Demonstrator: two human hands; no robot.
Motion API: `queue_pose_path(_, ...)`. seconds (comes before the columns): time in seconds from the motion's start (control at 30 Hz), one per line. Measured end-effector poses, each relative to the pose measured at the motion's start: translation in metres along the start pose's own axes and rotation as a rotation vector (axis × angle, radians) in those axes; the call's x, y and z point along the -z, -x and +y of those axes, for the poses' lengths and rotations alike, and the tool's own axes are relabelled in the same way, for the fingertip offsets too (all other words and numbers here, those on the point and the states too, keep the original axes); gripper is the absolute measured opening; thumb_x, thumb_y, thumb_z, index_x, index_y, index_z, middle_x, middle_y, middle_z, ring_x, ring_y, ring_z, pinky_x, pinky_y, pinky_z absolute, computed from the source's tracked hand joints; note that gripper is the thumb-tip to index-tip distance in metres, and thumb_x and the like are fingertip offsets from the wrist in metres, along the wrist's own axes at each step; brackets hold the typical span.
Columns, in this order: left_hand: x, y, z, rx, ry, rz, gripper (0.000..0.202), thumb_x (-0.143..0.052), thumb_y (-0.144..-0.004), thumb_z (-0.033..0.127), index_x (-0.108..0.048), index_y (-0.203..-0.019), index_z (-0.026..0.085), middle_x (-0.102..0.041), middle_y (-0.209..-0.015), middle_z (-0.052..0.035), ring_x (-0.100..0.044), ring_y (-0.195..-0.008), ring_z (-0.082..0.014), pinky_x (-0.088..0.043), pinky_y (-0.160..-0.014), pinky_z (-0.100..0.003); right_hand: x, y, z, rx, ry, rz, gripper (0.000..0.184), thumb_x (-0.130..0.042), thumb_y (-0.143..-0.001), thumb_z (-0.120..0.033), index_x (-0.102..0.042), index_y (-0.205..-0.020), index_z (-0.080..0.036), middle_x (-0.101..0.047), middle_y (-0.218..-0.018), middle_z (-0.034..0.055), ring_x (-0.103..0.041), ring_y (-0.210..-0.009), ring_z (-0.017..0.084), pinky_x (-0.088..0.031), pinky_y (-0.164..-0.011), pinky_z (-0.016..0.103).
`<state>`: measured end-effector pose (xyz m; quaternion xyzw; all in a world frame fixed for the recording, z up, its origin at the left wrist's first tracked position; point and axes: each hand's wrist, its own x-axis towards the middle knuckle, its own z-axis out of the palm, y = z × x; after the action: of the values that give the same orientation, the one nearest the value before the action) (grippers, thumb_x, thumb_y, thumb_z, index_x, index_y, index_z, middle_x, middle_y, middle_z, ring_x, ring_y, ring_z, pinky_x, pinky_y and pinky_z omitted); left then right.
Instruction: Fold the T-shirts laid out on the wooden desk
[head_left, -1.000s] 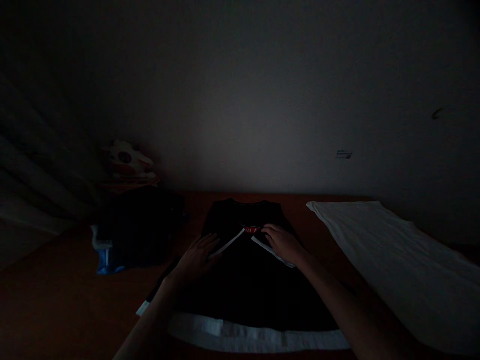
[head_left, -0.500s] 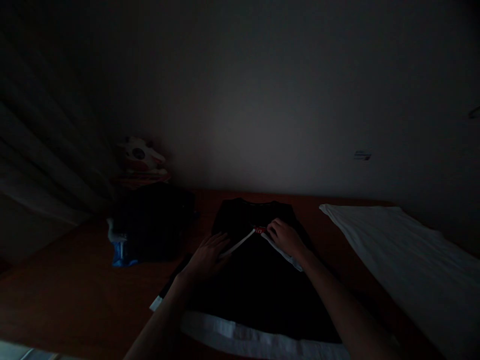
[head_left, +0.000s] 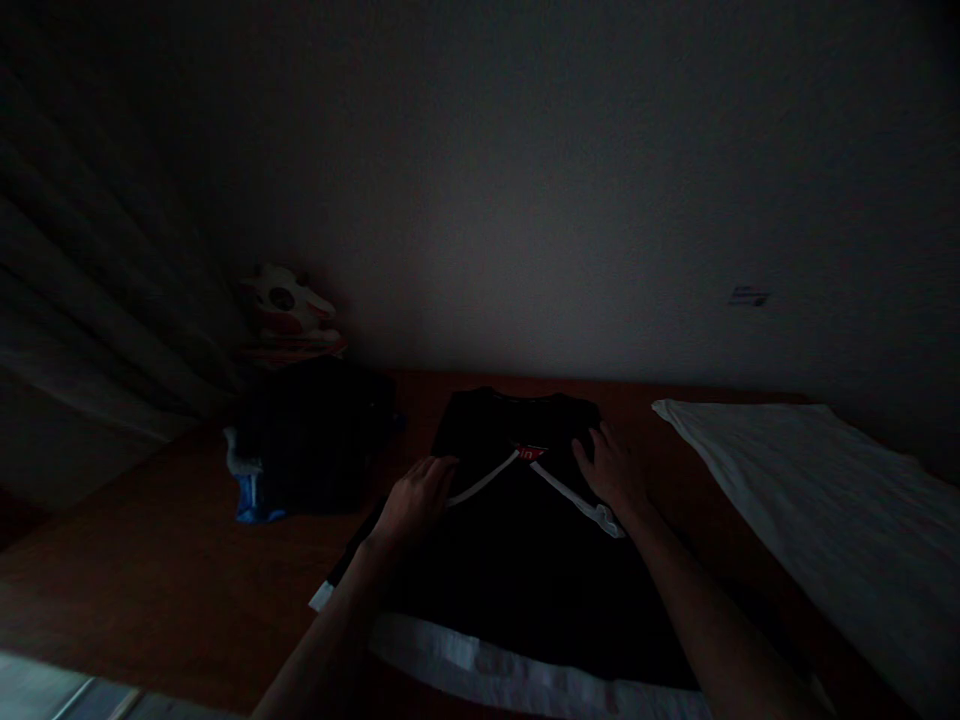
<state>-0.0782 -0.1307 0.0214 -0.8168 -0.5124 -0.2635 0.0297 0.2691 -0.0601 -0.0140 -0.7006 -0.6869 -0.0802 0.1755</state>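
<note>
A black garment [head_left: 517,560] with white trim along its near hem and a small red mark near the collar lies flat on a reddish-brown surface [head_left: 150,580]; the room is very dark. Its sleeves are folded inward, their white edges forming a V. My left hand [head_left: 416,498] rests palm down on the left folded sleeve. My right hand [head_left: 611,470] lies flat on the right upper part of the garment, fingers spread toward the collar. Neither hand grips anything.
A dark pile of folded clothes [head_left: 307,440] with a blue and white item at its near left corner sits to the left. A white cloth [head_left: 817,500] lies spread at the right. A pale toy-like object [head_left: 289,305] stands by the wall behind the pile.
My right hand has slid from the red mark outward to the right shoulder of the garment. My left hand stays on the left sleeve. The view has shifted slightly left.
</note>
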Motion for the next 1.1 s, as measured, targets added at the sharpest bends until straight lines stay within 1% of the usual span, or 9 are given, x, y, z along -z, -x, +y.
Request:
queue_pose_path(0.1, -0.003, 0.000, -0.003, 0.049, -0.072, -0.061, 0.021, -0.053, -0.098, 0.022, -0.065, -0.115, 0.020, -0.075, -0.106, -0.0077, -0.070, -0.099, -0.0234, -0.055, -0.090, -0.036, 0.018, 0.001, -0.004, 0.109, -0.008, 0.103, 0.045, -0.033, -0.102, -0.038, -0.069, -0.114, -0.014, -0.066, -0.129, 0.0192, -0.060, -0.119, 0.033, -0.041, -0.104, 0.049)
queue_pose_path(0.2, -0.004, 0.000, -0.003, 0.066, -0.065, -0.170, 0.019, -0.055, -0.098, 0.024, -0.065, -0.113, 0.020, -0.075, -0.110, -0.0072, -0.071, -0.100, -0.0235, -0.054, -0.091, -0.037, 0.033, 0.011, -0.003, 0.212, -0.077, 0.048, 0.041, -0.035, -0.102, -0.039, -0.071, -0.100, -0.020, -0.071, -0.108, 0.0137, -0.066, -0.103, 0.028, -0.048, -0.095, 0.044)
queue_pose_path(0.33, -0.004, 0.000, -0.002, 0.090, -0.068, -0.209, 0.023, -0.053, -0.099, 0.028, -0.065, -0.117, 0.021, -0.074, -0.112, -0.0077, -0.070, -0.103, -0.0248, -0.053, -0.091, -0.038, 0.034, 0.052, 0.010, 0.231, -0.145, 0.040, 0.047, -0.044, -0.098, -0.055, -0.068, -0.118, -0.021, -0.062, -0.136, 0.0166, -0.059, -0.124, 0.032, -0.047, -0.103, 0.046)
queue_pose_path(0.5, -0.009, -0.001, -0.006, 0.078, -0.055, -0.179, 0.023, -0.051, -0.097, 0.026, -0.067, -0.113, 0.021, -0.074, -0.107, -0.0080, -0.070, -0.099, -0.0250, -0.053, -0.091, -0.039, 0.025, 0.098, 0.025, 0.181, -0.180, 0.052, 0.062, -0.044, -0.095, -0.064, -0.059, -0.135, -0.018, -0.052, -0.149, 0.0204, -0.046, -0.141, 0.037, -0.035, -0.113, 0.062)
queue_pose_path(0.63, -0.007, -0.002, -0.005, 0.038, 0.095, -0.084, 0.021, -0.050, -0.095, 0.029, -0.068, -0.105, 0.023, -0.075, -0.103, -0.0063, -0.071, -0.096, -0.0218, -0.055, -0.089, -0.035, 0.044, 0.097, 0.020, 0.194, -0.376, 0.138, 0.042, -0.044, -0.099, -0.051, -0.065, -0.119, -0.020, -0.063, -0.134, 0.0161, -0.060, -0.125, 0.029, -0.048, -0.107, 0.050)
queue_pose_path(0.73, 0.010, 0.006, -0.002, 0.031, 0.203, -0.012, 0.024, -0.048, -0.097, 0.033, -0.067, -0.106, 0.022, -0.075, -0.100, -0.0060, -0.072, -0.092, -0.0197, -0.057, -0.085, -0.031, 0.072, 0.104, 0.026, 0.237, -0.451, 0.116, 0.031, -0.044, -0.100, -0.042, -0.069, -0.099, -0.025, -0.069, -0.118, 0.0101, -0.069, -0.107, 0.024, -0.055, -0.096, 0.041)
queue_pose_path(0.83, 0.041, 0.034, -0.007, 0.018, 0.161, -0.011, 0.028, -0.049, -0.097, 0.040, -0.069, -0.106, 0.023, -0.075, -0.102, -0.0056, -0.073, -0.094, -0.0200, -0.058, -0.086, -0.031, 0.101, 0.134, 0.056, 0.265, -0.435, 0.049, 0.025, -0.049, -0.097, -0.041, -0.071, -0.093, -0.028, -0.070, -0.119, 0.0072, -0.070, -0.106, 0.023, -0.056, -0.095, 0.039)
queue_pose_path(0.97, 0.077, 0.099, -0.029, 0.049, 0.046, -0.061, 0.033, -0.054, -0.094, 0.052, -0.072, -0.102, 0.026, -0.076, -0.101, -0.0040, -0.074, -0.090, -0.0206, -0.060, -0.081, -0.028, 0.120, 0.190, 0.120, 0.218, -0.433, 0.027, 0.023, -0.063, -0.089, -0.048, -0.072, -0.103, -0.032, -0.072, -0.112, 0.0064, -0.070, -0.106, 0.025, -0.057, -0.095, 0.040)
queue_pose_path(1.1, 0.084, 0.150, -0.052, 0.117, -0.006, -0.084, 0.048, -0.063, -0.083, 0.064, -0.072, -0.113, 0.028, -0.076, -0.108, -0.0055, -0.075, -0.091, -0.0230, -0.062, -0.078, -0.027, 0.118, 0.227, 0.154, 0.099, -0.463, -0.004, 0.046, -0.071, -0.081, -0.053, -0.068, -0.120, -0.029, -0.071, -0.119, 0.0089, -0.070, -0.109, 0.027, -0.060, -0.093, 0.038)
